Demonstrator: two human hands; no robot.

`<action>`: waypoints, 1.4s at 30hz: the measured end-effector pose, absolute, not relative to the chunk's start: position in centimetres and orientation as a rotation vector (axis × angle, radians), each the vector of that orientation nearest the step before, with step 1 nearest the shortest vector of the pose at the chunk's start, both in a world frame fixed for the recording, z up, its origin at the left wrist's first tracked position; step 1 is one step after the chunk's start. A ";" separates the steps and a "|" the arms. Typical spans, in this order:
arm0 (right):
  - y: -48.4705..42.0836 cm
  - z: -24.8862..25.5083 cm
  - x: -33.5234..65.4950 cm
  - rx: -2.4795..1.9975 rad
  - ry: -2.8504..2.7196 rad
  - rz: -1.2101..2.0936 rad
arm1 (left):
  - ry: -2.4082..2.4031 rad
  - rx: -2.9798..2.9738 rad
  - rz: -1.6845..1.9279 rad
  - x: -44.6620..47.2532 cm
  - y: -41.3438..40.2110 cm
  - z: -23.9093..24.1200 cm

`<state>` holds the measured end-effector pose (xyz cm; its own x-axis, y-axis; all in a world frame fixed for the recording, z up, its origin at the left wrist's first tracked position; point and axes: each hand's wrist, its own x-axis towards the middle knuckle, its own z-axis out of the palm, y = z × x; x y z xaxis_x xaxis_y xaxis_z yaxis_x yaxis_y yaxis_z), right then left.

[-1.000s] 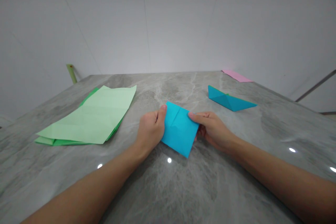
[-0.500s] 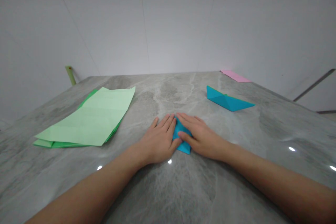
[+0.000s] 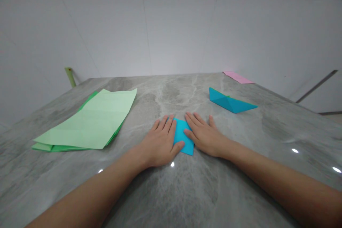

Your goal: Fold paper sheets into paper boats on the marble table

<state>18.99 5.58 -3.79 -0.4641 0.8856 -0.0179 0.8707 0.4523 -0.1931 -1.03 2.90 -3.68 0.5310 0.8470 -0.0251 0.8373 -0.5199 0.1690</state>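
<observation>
Pressing the folded blue paper flat on the counter, left hand and right hand with fingers spread open, works best sliding firmly outward along the crease.

We see two bare forearms entering from the lower edge of the view, each ending in a bare hand: the left hand and the right hand. We find no sleeve on either arm up to the frame edge. We note no glove, ring, watch or band. The fingernails are short and unpainted where they show.
</observation>
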 end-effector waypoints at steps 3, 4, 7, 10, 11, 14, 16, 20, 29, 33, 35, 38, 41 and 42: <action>6.4 -3.8 18.9 -1.757 -2.509 0.265 | 1.484 2.584 0.058 -0.5 2.2 -3.4; 6.5 -3.8 18.9 -1.777 -2.494 0.275 | 1.502 2.573 0.055 -0.3 2.0 -3.3; 6.8 -3.7 18.8 -1.759 -2.471 0.314 | 1.531 2.550 0.065 0.0 1.6 -3.2; 7.0 -3.8 18.7 -1.766 -2.419 0.325 | 1.526 2.543 0.087 0.0 1.7 -3.3; 7.1 -3.9 18.7 -1.767 -2.401 0.326 | 1.520 2.542 0.092 0.0 1.8 -3.3; 7.3 -4.1 18.8 -1.752 -2.350 0.330 | 1.485 2.546 0.093 -0.2 1.9 -3.3; 7.5 -4.1 18.9 -1.756 -2.323 0.348 | 1.473 2.545 0.089 -0.2 1.9 -3.3; 8.0 -3.5 19.4 -1.798 -2.285 0.391 | 1.473 2.535 0.089 -0.3 1.8 -3.0; 9.8 -2.6 21.7 -1.806 -2.190 0.309 | 1.456 2.533 0.076 -0.4 1.9 -3.0; 10.0 -2.5 22.2 -1.776 -2.210 0.292 | 1.421 2.540 0.055 -0.5 1.9 -2.9; 9.9 -2.5 22.3 -1.738 -2.245 0.274 | 1.393 2.567 0.045 -0.5 1.8 -2.8; 9.8 -2.5 22.4 -1.696 -2.283 0.246 | 1.372 2.636 0.057 -0.3 1.7 -2.7; 9.9 -2.6 22.5 -1.686 -2.293 0.246 | 1.352 2.657 0.033 -0.1 1.6 -2.5; 9.9 -2.6 22.5 -1.681 -2.296 0.247 | 1.343 2.647 0.012 -0.1 1.6 -2.4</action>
